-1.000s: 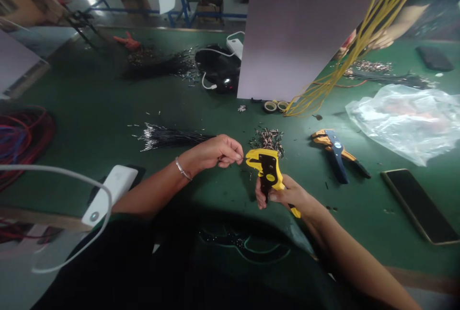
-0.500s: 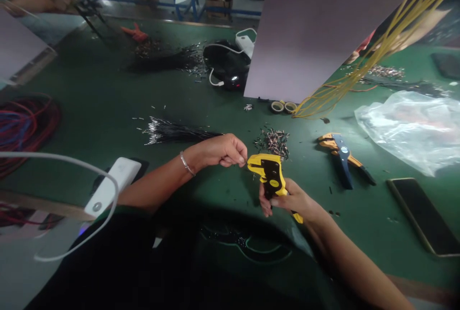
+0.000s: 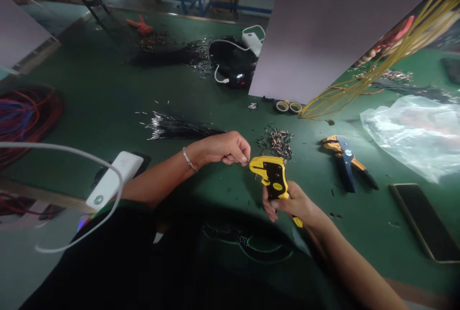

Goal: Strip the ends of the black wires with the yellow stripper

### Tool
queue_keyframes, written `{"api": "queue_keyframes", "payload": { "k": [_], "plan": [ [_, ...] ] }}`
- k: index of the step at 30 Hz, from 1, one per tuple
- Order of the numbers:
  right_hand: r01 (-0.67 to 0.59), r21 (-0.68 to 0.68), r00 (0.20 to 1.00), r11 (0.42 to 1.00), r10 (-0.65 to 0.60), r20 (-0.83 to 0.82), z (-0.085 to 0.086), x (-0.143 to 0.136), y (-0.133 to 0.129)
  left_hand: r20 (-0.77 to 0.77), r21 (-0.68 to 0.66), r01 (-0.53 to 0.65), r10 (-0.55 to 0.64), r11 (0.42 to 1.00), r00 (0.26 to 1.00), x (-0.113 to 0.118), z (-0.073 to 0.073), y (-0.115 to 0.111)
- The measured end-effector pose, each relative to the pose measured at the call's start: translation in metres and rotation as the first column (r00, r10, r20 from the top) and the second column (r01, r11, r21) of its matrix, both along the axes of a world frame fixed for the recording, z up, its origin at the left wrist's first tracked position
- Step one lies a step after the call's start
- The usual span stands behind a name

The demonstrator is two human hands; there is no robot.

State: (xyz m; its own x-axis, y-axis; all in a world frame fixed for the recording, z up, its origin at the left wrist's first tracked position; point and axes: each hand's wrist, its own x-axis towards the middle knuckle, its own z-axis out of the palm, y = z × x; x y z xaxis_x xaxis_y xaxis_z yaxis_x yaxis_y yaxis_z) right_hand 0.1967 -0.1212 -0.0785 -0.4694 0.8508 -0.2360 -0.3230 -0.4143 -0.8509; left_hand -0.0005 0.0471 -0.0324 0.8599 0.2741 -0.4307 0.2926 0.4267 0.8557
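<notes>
My right hand (image 3: 287,202) is wrapped around the handles of a yellow and black wire stripper (image 3: 275,176), its jaws facing left. Just off those jaws, my left hand (image 3: 235,148) is closed in a pinch. What looks like a thin black wire is between its fingertips, almost wholly hidden by them. A bundle of black wires (image 3: 179,126) with pale, shiny tips lies behind the left hand and wrist. Beyond the stripper is a small heap of short cut pieces (image 3: 277,142).
To the right lie a blue and orange wire stripper (image 3: 347,159), a phone (image 3: 426,221) and a clear plastic bag (image 3: 417,132). Tape rolls (image 3: 282,107) sit below a hanging grey panel (image 3: 323,32). Yellow wires (image 3: 388,65) hang beside it, with another person's hand behind. A white power strip (image 3: 115,178) is at left.
The whole view has shifted slightly. A small gap now shows between my left fingertips and the stripper's jaws, which were nearly touching before. Both hands keep their grip.
</notes>
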Motion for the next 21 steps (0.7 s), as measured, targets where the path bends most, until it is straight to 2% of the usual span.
{"api": "queue_keyframes", "payload": {
  "k": [4, 9, 17, 21],
  "plan": [
    [0.031, -0.023, 0.999, 0.999, -0.031, 0.023, -0.001, -0.001, -0.002, -0.022, 0.063, -0.063, 0.065, 0.996, 0.998, 0.001, 0.005, -0.002],
    [0.092, -0.026, 0.994, 0.995, -0.091, 0.056, -0.006, -0.004, -0.005, -0.03, 0.224, -0.141, 0.152, 0.964, 0.988, 0.001, 0.008, -0.007],
    [0.229, 0.077, 0.912, 0.97, -0.242, 0.332, -0.007, -0.011, -0.005, -0.06, 0.397, -0.221, 0.266, 0.891, 0.962, 0.006, 0.003, -0.011],
    [0.26, 0.066, 0.93, 0.963, -0.268, 0.252, -0.008, -0.011, -0.001, -0.068, 0.432, -0.226, 0.282, 0.873, 0.957, 0.007, 0.003, -0.013]
  ]
}}
